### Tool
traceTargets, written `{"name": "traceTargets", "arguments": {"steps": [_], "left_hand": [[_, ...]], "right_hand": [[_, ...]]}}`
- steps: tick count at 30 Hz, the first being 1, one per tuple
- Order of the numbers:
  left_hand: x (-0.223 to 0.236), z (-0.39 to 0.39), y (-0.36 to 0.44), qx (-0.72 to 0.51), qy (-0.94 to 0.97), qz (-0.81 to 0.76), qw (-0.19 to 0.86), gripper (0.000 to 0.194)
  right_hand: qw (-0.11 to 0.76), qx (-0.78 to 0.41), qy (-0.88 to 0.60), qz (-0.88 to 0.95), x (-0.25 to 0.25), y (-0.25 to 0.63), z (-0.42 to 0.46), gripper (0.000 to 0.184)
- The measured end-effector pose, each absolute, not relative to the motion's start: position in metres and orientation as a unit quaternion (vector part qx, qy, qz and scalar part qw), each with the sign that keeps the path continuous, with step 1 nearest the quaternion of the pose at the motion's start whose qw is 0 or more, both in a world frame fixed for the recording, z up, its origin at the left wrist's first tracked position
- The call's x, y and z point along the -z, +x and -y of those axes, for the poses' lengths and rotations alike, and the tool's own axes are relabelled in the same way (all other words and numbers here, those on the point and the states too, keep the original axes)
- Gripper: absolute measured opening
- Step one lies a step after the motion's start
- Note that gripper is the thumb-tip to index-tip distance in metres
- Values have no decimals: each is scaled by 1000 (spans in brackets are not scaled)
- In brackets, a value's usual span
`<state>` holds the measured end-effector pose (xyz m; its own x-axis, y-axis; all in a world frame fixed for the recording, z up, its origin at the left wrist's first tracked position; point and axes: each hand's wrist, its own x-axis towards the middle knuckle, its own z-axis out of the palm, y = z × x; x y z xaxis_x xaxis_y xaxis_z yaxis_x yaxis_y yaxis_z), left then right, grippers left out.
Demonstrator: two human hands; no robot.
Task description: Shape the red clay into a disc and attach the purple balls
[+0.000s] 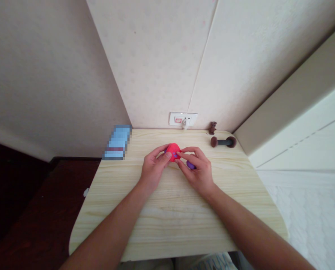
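Observation:
Over the middle of the table I hold a flat, round red piece that looks like modelling clay, with small purple bits on its face. My left hand is closed on its left side, thumb in front and fingers behind. A little purple shows behind that edge, by the left fingers. The fingertips of my right hand press at the right side of the red piece. A rounded purple lump sits within the curl of the right hand, partly covered by its fingers.
On the pale wood-grain table, a small brown figurine and a dumbbell-shaped object stand at the back right. A blurred blue rectangle lies back left. Behind, a plug is in the wall socket.

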<state>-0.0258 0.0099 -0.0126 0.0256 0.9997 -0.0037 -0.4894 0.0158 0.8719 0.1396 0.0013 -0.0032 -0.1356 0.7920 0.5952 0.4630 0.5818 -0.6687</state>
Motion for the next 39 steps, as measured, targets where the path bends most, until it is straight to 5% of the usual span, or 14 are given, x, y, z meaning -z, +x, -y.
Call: {"name": "traceTargets", "arguments": {"steps": [12,23,32,39], "left_hand": [[10,-9,-24,-604,350,-352,624,42],[16,-11,-24,-594,392,-353,607,38],[16,-9,-25,-579,398,-364,612,40],[17,-10,-24,-583,395,-359,613,40]], "right_hand": [[531,-178,-416,716,4,138,-6,10],[545,-174,-458,681,2,138,-8,20],[539,-218,-488,651,2,142,-10,4],[530,-218,-483,662,2,140,-9,15]]}}
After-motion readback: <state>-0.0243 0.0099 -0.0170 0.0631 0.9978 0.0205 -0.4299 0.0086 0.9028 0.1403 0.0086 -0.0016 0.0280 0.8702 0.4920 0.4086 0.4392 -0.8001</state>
